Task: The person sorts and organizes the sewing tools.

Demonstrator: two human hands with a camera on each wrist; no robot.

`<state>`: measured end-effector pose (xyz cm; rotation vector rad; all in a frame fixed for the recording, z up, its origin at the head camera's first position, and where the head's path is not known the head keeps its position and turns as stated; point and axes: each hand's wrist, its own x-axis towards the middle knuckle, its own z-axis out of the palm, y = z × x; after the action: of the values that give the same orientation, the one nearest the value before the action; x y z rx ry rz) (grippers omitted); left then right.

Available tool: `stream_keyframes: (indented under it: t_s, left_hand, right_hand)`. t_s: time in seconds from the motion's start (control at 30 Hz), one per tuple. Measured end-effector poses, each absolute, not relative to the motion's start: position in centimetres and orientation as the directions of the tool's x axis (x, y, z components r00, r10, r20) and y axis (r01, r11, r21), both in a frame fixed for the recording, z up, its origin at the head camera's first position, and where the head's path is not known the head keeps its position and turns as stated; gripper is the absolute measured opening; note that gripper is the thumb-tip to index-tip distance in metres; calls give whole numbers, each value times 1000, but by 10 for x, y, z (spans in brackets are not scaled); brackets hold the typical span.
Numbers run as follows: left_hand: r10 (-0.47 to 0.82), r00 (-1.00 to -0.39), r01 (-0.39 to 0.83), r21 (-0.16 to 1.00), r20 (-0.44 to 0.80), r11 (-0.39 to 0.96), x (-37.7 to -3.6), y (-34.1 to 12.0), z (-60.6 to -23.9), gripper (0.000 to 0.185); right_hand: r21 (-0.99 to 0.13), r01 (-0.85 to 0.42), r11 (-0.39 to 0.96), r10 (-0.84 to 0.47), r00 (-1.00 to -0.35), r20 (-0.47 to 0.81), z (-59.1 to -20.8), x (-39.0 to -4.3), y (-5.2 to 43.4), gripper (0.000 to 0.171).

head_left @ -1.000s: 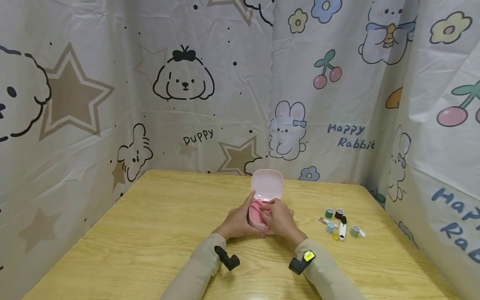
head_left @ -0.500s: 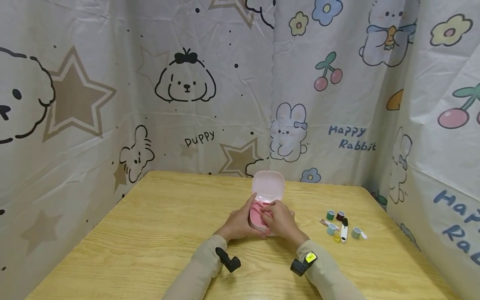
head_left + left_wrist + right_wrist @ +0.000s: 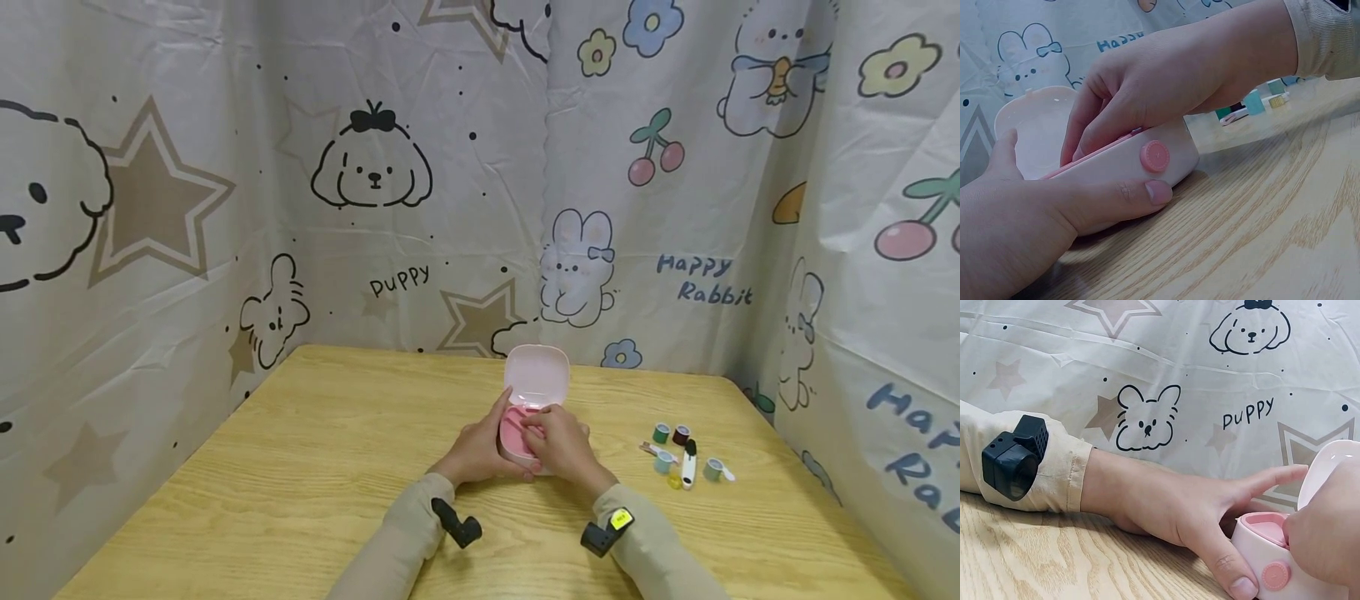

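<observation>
A pale pink case [image 3: 1116, 161] with a round pink button [image 3: 1155, 156] on its front stands on the table, its lid [image 3: 536, 373] raised at the back. Inside sits a pink tray [image 3: 512, 433] with raised dividers. My left hand [image 3: 477, 450] grips the case from the left, thumb along the front and forefinger up by the lid's edge. From the right, my right hand [image 3: 562, 442] reaches over the case and pinches at the tray with bent fingers. Its fingertips are partly hidden.
Right of the case lie a green spool [image 3: 661, 432], a dark spool [image 3: 681, 434], a light blue spool [image 3: 663, 462], a grey-green spool [image 3: 713, 469], a slim white tool with a black end [image 3: 688, 467] and a small yellow item [image 3: 674, 481]. Patterned curtains [image 3: 390, 250] stand behind the table.
The head view has shifted slightly. Both hands keep their places on the case, and the right fingers stay at the tray.
</observation>
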<state>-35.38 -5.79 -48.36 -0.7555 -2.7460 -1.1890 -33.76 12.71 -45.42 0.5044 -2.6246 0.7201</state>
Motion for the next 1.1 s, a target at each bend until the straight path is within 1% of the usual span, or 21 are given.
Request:
stream_keyframes:
  t_s: [0.23,0.47,0.9,1.1]
  left_hand:
    - [420,-876,459,679,238,573,-354,-58,-485,141]
    - [414,-877,460,678,245,573,-354,-57,-485,140]
    - [416,-874,466,679,252,568,-355,-58,-486,140]
    - [413,-875,462,686,251,562,-355,-57,-486,140]
  right_hand:
    - [-404,-407,819,-238,-882,406,-451,-337,126,17]
    - [-380,-429,819,-257,-868,426,-447,-337,126,16]
    - [-400,-402,824,-230,-882,412,-442,-337,128,17]
    - [-383,-406,830,-231,-874,427,-441,-337,130,16]
